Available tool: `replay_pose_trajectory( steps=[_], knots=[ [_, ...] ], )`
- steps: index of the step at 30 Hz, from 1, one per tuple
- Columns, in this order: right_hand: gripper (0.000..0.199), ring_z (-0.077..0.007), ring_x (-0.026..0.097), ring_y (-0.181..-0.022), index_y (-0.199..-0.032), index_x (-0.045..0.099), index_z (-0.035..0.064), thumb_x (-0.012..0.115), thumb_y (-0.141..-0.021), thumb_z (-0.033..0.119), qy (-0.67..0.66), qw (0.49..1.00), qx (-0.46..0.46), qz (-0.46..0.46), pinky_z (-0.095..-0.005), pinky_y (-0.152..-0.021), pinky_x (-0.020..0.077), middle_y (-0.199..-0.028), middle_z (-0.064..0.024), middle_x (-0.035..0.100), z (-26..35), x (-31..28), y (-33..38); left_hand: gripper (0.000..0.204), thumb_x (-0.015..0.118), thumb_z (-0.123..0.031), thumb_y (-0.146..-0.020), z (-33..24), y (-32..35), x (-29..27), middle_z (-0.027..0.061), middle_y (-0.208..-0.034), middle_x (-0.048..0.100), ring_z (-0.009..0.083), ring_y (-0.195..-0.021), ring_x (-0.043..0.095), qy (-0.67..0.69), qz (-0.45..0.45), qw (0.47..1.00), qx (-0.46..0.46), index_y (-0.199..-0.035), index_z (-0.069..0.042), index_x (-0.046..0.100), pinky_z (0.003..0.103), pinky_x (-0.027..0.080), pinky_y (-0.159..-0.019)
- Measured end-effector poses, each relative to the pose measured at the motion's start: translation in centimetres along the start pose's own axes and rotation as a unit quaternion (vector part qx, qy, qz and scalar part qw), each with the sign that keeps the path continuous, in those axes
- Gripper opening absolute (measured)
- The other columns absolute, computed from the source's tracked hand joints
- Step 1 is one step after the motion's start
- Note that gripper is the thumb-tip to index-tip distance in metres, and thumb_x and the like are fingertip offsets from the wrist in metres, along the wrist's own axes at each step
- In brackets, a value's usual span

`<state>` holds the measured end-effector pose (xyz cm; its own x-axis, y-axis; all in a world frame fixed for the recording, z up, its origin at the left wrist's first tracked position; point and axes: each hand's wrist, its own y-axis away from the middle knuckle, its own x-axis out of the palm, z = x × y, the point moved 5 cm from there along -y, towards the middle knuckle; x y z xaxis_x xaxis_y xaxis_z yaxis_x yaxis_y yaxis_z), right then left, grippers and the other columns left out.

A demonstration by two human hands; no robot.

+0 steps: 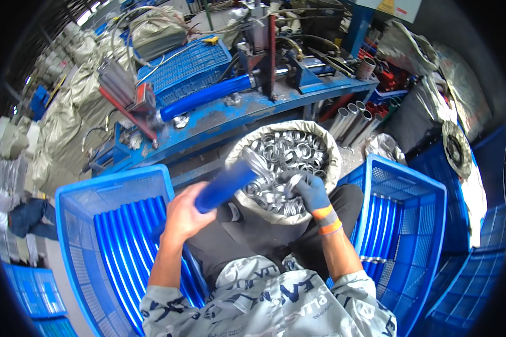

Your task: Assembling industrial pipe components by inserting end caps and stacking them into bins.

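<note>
My bare left hand (183, 213) is wrapped around a blue tube (226, 186), which tilts up to the right and is blurred by motion. Silvery metal rings (256, 163) show at its far end; whether they are on the tube or behind it I cannot tell. Just right of it, my right hand (314, 195), in a blue glove with an orange and grey cuff, has its fingers closed at a metal ring (293, 181). Both hands are over an off-white sack (336, 160) with a rolled rim, full of loose metal rings (302, 150), standing between my knees.
Blue crates with blue tubes stand at my left (67, 210) and right (438, 208). Beyond the sack is a blue workbench (208, 121) with a clamped blue tube (208, 98). Bare metal pipes (354, 124) lean right of it. Another person's legs (34, 219) show at far left.
</note>
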<state>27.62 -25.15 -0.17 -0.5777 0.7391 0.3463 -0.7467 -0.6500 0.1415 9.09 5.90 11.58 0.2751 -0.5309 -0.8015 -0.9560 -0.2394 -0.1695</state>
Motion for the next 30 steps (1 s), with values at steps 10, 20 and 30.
replay_pose_trajectory(
  steps=[10,20,30],
  knots=[
    [0.045,-0.0301,0.075,-0.136,-0.139,0.079,0.0042,0.084,-0.110,0.038,-0.290,0.945,0.150,-0.009,-0.0457,-0.117,0.0586,-0.141,-0.0105,0.079,-10.8,-1.7,1.1,0.052,0.076,-0.049,-0.114,5.1,5.6,4.6,0.0154,-0.134,0.079,0.0317,-0.121,0.078,0.682,-0.222,0.658,-0.230,-0.145,-0.008,0.067,0.050,0.066,-0.101],
    [0.075,-0.0198,0.075,-0.131,-0.159,0.062,-0.0021,0.090,-0.090,-0.010,-0.177,0.983,-0.048,0.011,-0.0383,-0.115,0.0628,-0.149,-0.0120,0.074,-3.6,3.6,1.6,0.063,0.078,-0.051,-0.112,5.8,8.2,7.3,0.0185,-0.144,0.078,0.0305,-0.133,0.077,0.661,-0.238,0.674,-0.228,-0.151,-0.003,0.066,0.047,0.065,-0.112],
    [0.109,-0.0267,0.071,-0.140,-0.175,0.042,-0.0066,0.100,-0.084,-0.001,-0.080,0.992,-0.082,0.045,-0.0412,-0.122,0.0556,-0.164,-0.0182,0.062,-0.7,5.2,1.4,0.056,0.073,-0.048,-0.116,5.5,8.3,6.0,0.0192,-0.140,0.079,0.0321,-0.128,0.080,0.644,-0.253,0.695,-0.198,-0.147,-0.002,0.068,0.048,0.066,-0.111]
  ],
)
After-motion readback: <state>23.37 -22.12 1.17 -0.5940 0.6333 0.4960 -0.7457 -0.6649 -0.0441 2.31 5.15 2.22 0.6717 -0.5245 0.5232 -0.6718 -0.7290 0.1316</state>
